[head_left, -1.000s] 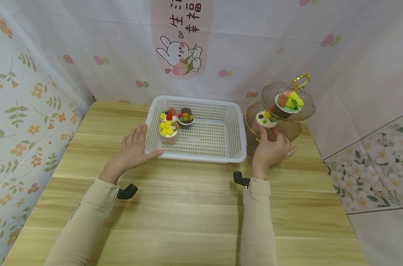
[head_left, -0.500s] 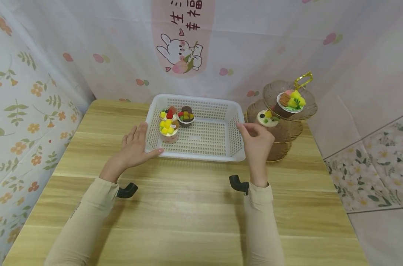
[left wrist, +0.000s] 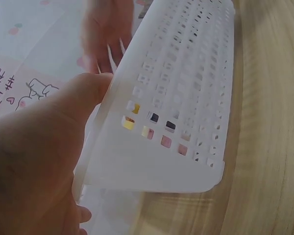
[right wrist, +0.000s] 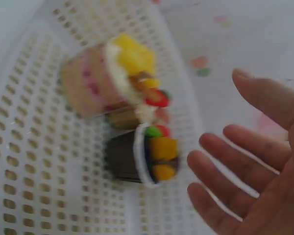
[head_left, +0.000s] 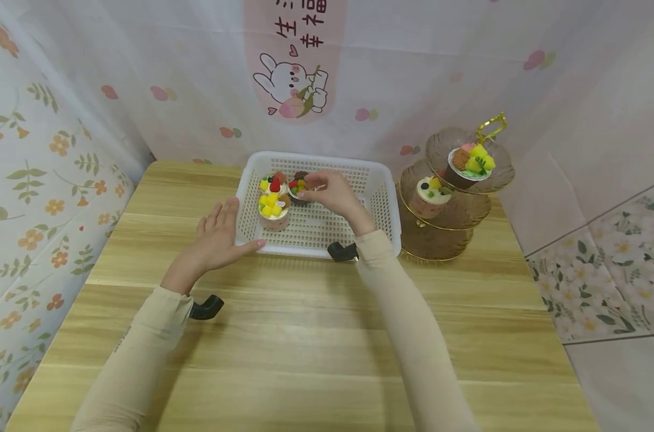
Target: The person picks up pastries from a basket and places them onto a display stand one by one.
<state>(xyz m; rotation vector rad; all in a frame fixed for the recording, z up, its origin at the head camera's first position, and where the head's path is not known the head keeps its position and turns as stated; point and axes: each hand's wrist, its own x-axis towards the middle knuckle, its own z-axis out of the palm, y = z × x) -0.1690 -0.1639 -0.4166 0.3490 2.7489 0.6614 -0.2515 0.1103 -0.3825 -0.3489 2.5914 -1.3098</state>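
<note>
A white perforated plastic basket (head_left: 383,180) stands at the back of the table. My left hand (head_left: 213,237) rests with straight fingers against its left side, thumb across the near rim (left wrist: 95,132). Inside at the left are three fruit-topped dessert cups: a pink one with yellow cubes (head_left: 275,211), one with a strawberry (head_left: 275,185) behind it, and a dark brown one (right wrist: 125,156). Over the basket, my right hand (head_left: 335,195) reaches towards the dark cup, partly covering it in the head view. The right wrist view shows its fingers spread, apart from the cup and holding nothing.
A tiered stand with translucent brown plates (head_left: 462,213) and a gold handle (head_left: 491,125) stands right of the basket. Its middle plate bears a pink dessert cup (head_left: 429,201), its top plate a brown dessert cup (head_left: 470,167). Curtains hang behind the table.
My right hand has left the pink dessert cup on the stand's middle plate and moved left, over the basket to the dark cup. The left hand has stayed in place.
</note>
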